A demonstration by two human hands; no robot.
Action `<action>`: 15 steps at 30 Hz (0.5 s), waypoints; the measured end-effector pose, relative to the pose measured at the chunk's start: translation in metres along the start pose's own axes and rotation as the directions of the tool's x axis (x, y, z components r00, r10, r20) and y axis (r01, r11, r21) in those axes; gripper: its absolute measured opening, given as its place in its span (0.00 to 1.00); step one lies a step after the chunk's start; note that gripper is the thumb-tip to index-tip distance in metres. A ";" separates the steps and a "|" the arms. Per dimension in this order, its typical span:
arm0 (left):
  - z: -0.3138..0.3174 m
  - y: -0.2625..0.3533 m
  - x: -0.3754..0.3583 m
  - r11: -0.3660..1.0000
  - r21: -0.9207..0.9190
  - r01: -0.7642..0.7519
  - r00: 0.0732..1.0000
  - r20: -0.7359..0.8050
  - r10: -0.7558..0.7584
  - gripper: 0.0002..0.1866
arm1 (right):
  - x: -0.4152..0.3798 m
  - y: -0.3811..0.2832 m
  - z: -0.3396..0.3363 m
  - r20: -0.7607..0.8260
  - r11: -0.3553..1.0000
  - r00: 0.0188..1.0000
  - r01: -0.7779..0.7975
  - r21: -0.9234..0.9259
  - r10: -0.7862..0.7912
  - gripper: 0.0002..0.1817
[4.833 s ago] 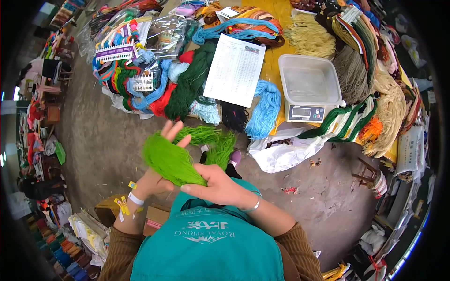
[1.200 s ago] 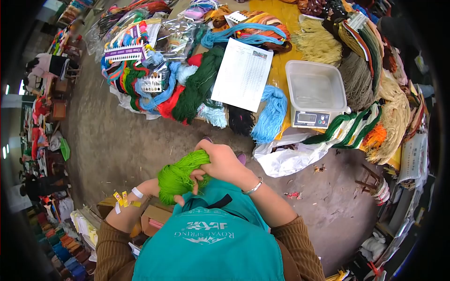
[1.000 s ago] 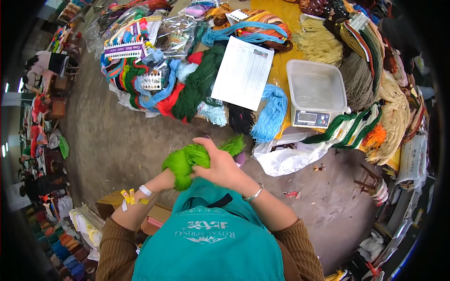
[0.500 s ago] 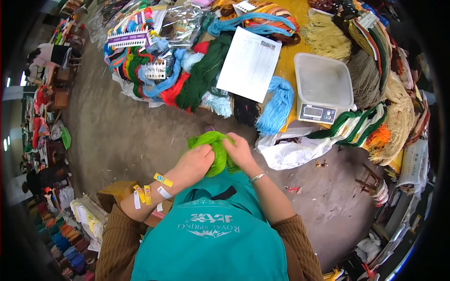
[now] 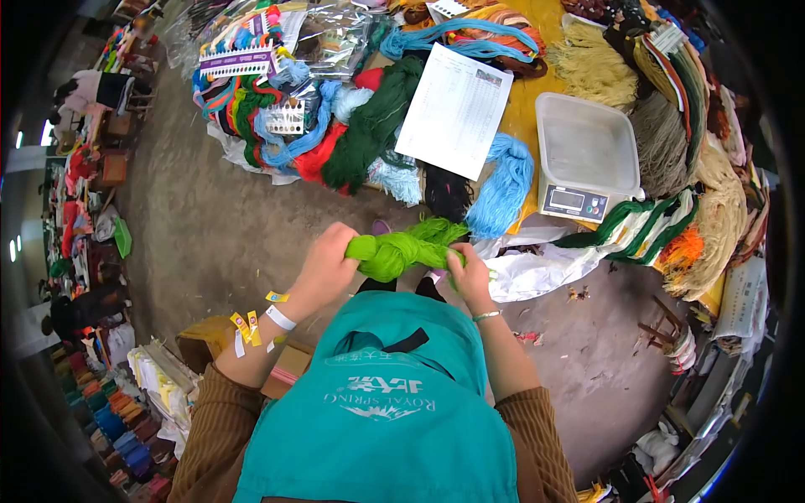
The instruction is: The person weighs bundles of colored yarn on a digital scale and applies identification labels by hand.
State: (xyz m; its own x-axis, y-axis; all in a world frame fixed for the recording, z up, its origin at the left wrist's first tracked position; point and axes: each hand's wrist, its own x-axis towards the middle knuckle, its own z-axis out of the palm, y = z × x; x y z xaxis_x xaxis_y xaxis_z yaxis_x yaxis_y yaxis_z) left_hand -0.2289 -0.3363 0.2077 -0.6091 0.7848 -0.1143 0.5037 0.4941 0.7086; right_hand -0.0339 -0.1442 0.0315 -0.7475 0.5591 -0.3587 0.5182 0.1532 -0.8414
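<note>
A bright green skein of yarn (image 5: 398, 254) is stretched sideways in front of my teal apron, knotted or twisted near its left part. My left hand (image 5: 332, 258) is closed round its left end. Near its right end, my right hand (image 5: 470, 272) pinches the strands between thumb and fingers. Loose green strands stick up beyond the right hand, close to the table edge. Paper tags and yellow stickers (image 5: 252, 323) hang on my left forearm.
Ahead, a table bears many coloured yarn skeins (image 5: 369, 126), a printed sheet (image 5: 454, 111) and a scale with a clear plastic tub (image 5: 587, 147). White plastic (image 5: 537, 272) hangs at its edge. A wooden stool (image 5: 667, 331) stands right. People and shelves line the far left.
My hands have moved apart and slightly up, the left one leftward and the right one rightward. The green skein, bunched between them before, is now drawn out lengthwise.
</note>
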 end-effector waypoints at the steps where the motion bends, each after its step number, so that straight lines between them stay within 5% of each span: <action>1: 0.003 0.000 0.000 0.997 -0.048 0.056 0.998 0.041 -0.054 0.09 | -0.004 -0.005 -0.001 -0.045 0.992 0.991 0.124 0.025 -0.123 0.27; 2: 0.007 0.001 0.000 0.998 -0.048 0.051 0.998 0.038 -0.049 0.09 | -0.006 -0.011 -0.005 0.027 0.979 0.978 0.205 -0.003 -0.204 0.42; 7: 0.032 0.006 0.000 1.000 -0.003 0.005 0.995 0.096 -0.004 0.12 | -0.027 -0.123 -0.012 0.068 0.790 0.791 0.611 -0.046 -0.608 0.44; 15: 0.033 0.026 0.001 0.990 0.119 0.074 0.979 0.181 -0.095 0.12 | -0.024 -0.133 0.031 0.016 0.805 0.828 0.550 -0.224 -0.561 0.41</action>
State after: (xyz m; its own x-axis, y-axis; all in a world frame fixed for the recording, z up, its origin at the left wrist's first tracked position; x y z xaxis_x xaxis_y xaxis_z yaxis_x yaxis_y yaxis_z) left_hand -0.1956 -0.3104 0.2030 -0.5329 0.7892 -0.3052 0.5270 0.5917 0.6100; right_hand -0.0978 -0.2033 0.1394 -0.9163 0.3634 0.1685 0.0992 0.6133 -0.7836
